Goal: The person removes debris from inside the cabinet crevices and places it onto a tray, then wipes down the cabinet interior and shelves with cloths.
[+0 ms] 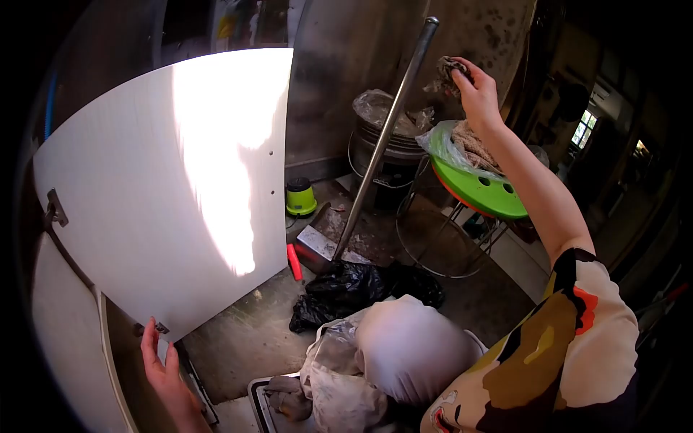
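Note:
My right hand [476,94] is raised at the upper right, its fingers closed on a crumpled dirty rag [449,76]. Under it stands a green round stool [480,193] with a brown towel [473,146] and a clear plastic bag [444,148] on top. Low at the left, my left hand [170,379] has its fingers stretched and apart, near the lower hinge [153,329] of an open white cabinet door [144,187]. Whether that hand touches the cabinet, I cannot tell. Bright sunlight falls across the door.
A dustpan [321,244] with a long metal handle [386,137] leans ahead, behind a black plastic bag [343,292]. Nearby are a red handle-like piece [294,262], a lime-green device [300,198] and a dark bucket [386,169]. A tray [256,397] with grey cloth [287,398] lies by my knee.

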Action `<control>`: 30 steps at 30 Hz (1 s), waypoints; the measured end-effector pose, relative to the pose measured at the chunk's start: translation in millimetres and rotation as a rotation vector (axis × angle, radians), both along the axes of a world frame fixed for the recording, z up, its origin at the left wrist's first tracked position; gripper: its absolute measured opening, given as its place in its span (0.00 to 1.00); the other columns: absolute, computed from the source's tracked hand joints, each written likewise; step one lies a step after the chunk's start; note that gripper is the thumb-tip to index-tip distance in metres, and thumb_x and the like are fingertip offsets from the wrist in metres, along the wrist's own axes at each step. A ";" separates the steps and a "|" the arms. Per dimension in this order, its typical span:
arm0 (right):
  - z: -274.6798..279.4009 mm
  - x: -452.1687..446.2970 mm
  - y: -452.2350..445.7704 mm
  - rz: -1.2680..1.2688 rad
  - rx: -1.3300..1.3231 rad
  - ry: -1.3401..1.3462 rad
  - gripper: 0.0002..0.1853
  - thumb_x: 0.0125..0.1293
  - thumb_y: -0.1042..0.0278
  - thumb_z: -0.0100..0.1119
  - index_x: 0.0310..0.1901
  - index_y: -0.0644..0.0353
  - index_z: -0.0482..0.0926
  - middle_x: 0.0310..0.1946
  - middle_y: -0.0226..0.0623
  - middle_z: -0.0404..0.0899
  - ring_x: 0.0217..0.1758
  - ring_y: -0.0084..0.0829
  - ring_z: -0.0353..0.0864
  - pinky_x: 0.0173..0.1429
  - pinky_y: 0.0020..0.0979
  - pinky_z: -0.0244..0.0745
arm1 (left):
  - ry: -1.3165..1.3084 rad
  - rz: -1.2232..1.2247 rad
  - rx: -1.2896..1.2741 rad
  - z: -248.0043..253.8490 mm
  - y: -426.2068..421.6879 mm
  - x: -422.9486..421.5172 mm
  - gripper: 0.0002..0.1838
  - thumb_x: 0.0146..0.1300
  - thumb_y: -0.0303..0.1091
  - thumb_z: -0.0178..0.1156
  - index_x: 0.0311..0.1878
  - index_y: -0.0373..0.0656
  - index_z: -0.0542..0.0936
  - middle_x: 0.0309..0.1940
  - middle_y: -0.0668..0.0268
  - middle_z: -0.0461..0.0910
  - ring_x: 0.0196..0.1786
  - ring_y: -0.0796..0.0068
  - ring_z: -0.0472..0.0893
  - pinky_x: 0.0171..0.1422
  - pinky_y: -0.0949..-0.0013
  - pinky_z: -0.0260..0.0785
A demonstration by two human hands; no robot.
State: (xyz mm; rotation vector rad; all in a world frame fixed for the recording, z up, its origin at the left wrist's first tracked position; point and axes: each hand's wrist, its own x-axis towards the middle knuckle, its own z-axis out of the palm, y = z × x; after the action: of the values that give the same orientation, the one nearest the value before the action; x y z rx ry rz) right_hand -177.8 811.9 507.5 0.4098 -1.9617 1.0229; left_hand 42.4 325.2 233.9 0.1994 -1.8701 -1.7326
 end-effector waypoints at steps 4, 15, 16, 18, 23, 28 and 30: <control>9.4 -101.9 66.1 -0.349 0.517 0.079 0.22 0.62 0.63 0.57 0.57 0.60 0.71 0.51 0.44 0.76 0.51 0.41 0.76 0.55 0.35 0.70 | 0.010 0.030 0.010 6.9 5.1 4.0 0.25 0.60 0.22 0.48 0.64 0.35 0.66 0.63 0.59 0.66 0.66 0.65 0.62 0.71 0.64 0.48; -8.9 -28.5 -22.1 0.597 -0.577 -0.495 0.28 0.73 0.50 0.36 0.60 0.70 0.64 0.59 0.49 0.69 0.61 0.42 0.70 0.67 0.40 0.61 | 0.254 -0.504 0.998 19.0 10.4 14.3 0.25 0.73 0.36 0.35 0.68 0.30 0.53 0.70 0.50 0.52 0.72 0.60 0.55 0.75 0.59 0.52; -16.8 -9.5 -30.3 0.686 -0.659 -0.504 0.27 0.75 0.53 0.32 0.58 0.71 0.65 0.58 0.50 0.70 0.59 0.40 0.71 0.66 0.38 0.64 | 0.221 -0.444 1.132 31.1 19.6 14.5 0.26 0.73 0.38 0.35 0.68 0.30 0.53 0.70 0.49 0.52 0.72 0.59 0.55 0.75 0.59 0.52; -35.0 11.8 -36.4 0.659 -0.709 -0.495 0.26 0.75 0.53 0.33 0.57 0.72 0.66 0.56 0.49 0.72 0.59 0.41 0.72 0.66 0.39 0.64 | 0.184 -0.364 1.268 39.7 26.1 17.3 0.27 0.74 0.39 0.34 0.68 0.29 0.53 0.70 0.49 0.52 0.72 0.58 0.54 0.75 0.60 0.51; -67.3 12.7 -13.7 0.604 -0.708 -0.323 0.15 0.70 0.63 0.48 0.47 0.67 0.75 0.46 0.42 0.79 0.55 0.34 0.74 0.66 0.36 0.64 | 0.270 -0.636 1.201 27.0 29.0 17.2 0.32 0.73 0.48 0.34 0.67 0.27 0.53 0.70 0.45 0.50 0.73 0.52 0.52 0.76 0.57 0.48; -94.7 85.7 -95.2 0.876 -0.477 -0.421 0.19 0.71 0.68 0.40 0.55 0.72 0.71 0.54 0.51 0.74 0.62 0.37 0.71 0.69 0.36 0.62 | 0.281 -0.687 1.211 37.2 29.3 21.1 0.35 0.72 0.52 0.33 0.66 0.25 0.55 0.69 0.42 0.51 0.72 0.49 0.54 0.75 0.56 0.50; -114.7 91.8 -143.5 0.983 -0.276 -0.653 0.23 0.72 0.63 0.41 0.60 0.74 0.66 0.58 0.53 0.70 0.62 0.40 0.71 0.69 0.36 0.63 | 0.261 -0.655 1.192 34.6 24.8 17.4 0.35 0.72 0.52 0.32 0.66 0.25 0.55 0.69 0.42 0.51 0.71 0.49 0.54 0.74 0.56 0.51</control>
State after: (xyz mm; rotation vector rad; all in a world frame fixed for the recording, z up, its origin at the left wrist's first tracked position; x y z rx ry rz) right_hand -86.0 668.4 392.8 1.0322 -2.1164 2.2434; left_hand 59.8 350.0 268.5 -0.2221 -0.5122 -2.9507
